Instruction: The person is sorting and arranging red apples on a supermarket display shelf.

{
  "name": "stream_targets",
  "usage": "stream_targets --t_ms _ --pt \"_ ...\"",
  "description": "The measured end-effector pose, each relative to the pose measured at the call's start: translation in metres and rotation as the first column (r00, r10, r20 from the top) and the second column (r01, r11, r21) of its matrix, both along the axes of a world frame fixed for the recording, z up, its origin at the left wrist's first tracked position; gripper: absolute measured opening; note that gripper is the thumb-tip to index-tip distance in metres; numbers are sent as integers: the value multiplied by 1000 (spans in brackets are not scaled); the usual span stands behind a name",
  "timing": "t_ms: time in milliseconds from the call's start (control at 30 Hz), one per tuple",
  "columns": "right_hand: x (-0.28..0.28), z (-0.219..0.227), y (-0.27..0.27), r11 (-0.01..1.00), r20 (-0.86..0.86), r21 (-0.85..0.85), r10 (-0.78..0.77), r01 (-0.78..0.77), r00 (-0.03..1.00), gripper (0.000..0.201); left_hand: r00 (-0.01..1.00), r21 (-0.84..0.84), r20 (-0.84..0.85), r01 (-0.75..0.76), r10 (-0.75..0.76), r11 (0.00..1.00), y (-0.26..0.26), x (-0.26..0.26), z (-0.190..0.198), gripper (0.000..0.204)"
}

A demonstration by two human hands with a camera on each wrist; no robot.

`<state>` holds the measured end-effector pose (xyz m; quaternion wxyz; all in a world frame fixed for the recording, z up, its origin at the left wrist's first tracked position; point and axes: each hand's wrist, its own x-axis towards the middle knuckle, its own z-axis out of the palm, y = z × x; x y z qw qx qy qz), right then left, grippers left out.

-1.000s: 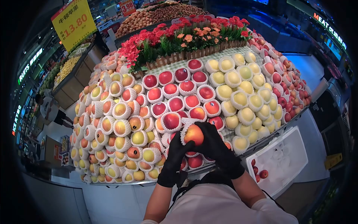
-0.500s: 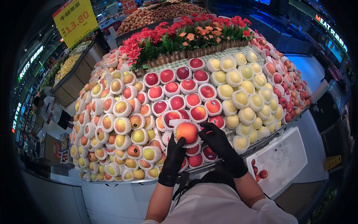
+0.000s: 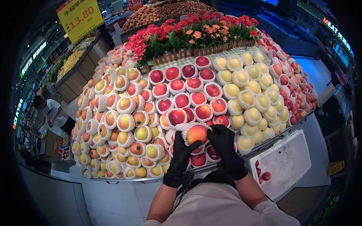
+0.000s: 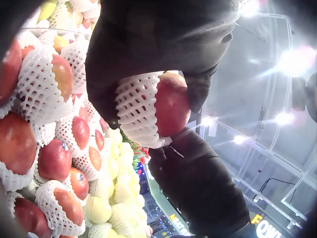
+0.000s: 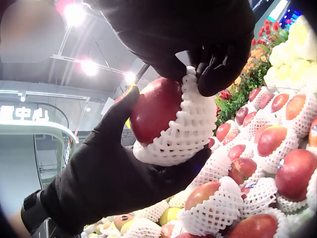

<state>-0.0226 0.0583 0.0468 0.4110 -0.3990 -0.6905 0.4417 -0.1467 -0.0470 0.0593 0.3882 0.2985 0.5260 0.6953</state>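
Note:
A red-and-yellow apple (image 3: 197, 134) sits in a white foam net (image 5: 185, 131), held up above the near part of the fruit display. My black-gloved left hand (image 3: 180, 154) grips it from the left and below, thumb across the apple's front, fingers under the net. With thumb and fingertips my right hand (image 5: 198, 44), gloved in black too, pinches the net's upper rim. In the left wrist view the net (image 4: 138, 109) wraps one side of the apple (image 4: 172, 105), leaving its other side bare.
Red apples (image 3: 182, 100) in nets lie in rows just beyond my hands. Yellowish-red apples (image 3: 124, 122) are heaped left, pale yellow ones (image 3: 252, 98) right. Artificial flowers (image 3: 200, 34) line the back. A white foam box (image 3: 283, 162) with several red apples stands lower right.
My right hand drew back from the apple to the right, then came in again to the net's rim. The apple turned slightly in my left hand.

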Motion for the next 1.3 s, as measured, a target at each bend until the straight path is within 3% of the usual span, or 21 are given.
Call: stream_targets --t_ms 67,167,300,367,467,567,600,700,800,900,933,1133,1300 --pt "1 4 -4 999 18 36 -4 4 1000 25 999 -35 -13 -40 40 999 2 1 -6 79" --pt "1 12 -8 999 53 24 39 -40 998 24 993 12 107 -42 40 999 2 4 0 75" --pt "4 6 3 975 -86 -104 186 -195 979 39 985 -13 175 -6 8 1000 1 -2 0 72" --pt "6 8 8 939 -161 -207 243 -273 957 52 992 8 124 31 -32 999 1 -8 -3 70" --pt "9 -1 18 820 -203 -303 443 -486 873 69 992 40 87 93 -96 995 3 -10 -6 68" --pt "13 12 7 625 -481 -422 460 -657 746 72 991 -16 -43 128 -129 992 2 -7 -5 65" --pt "10 12 10 682 -369 -356 526 -639 767 73 985 -48 -106 132 -136 990 1 -6 -4 64" --pt "8 16 8 747 -318 -316 497 -584 807 73 994 -67 -103 -47 40 997 1 -8 -26 68" --pt "8 14 6 752 -388 -394 386 -529 837 73 992 70 -104 -68 75 995 1 -7 -22 60" --pt "7 -11 15 732 -478 -394 353 -555 805 72 970 -31 -227 -96 86 995 -2 -10 -16 53" --pt "7 -10 16 733 -469 -391 362 -557 806 72 980 46 -178 -84 91 995 0 -12 -22 40" --pt "8 -1 13 737 -461 -386 366 -554 808 72 945 -43 -298 -154 134 987 0 -16 -19 20" --pt "7 -9 15 729 -485 -416 328 -544 811 69 937 -20 -296 -198 184 980 1 -21 -37 18"
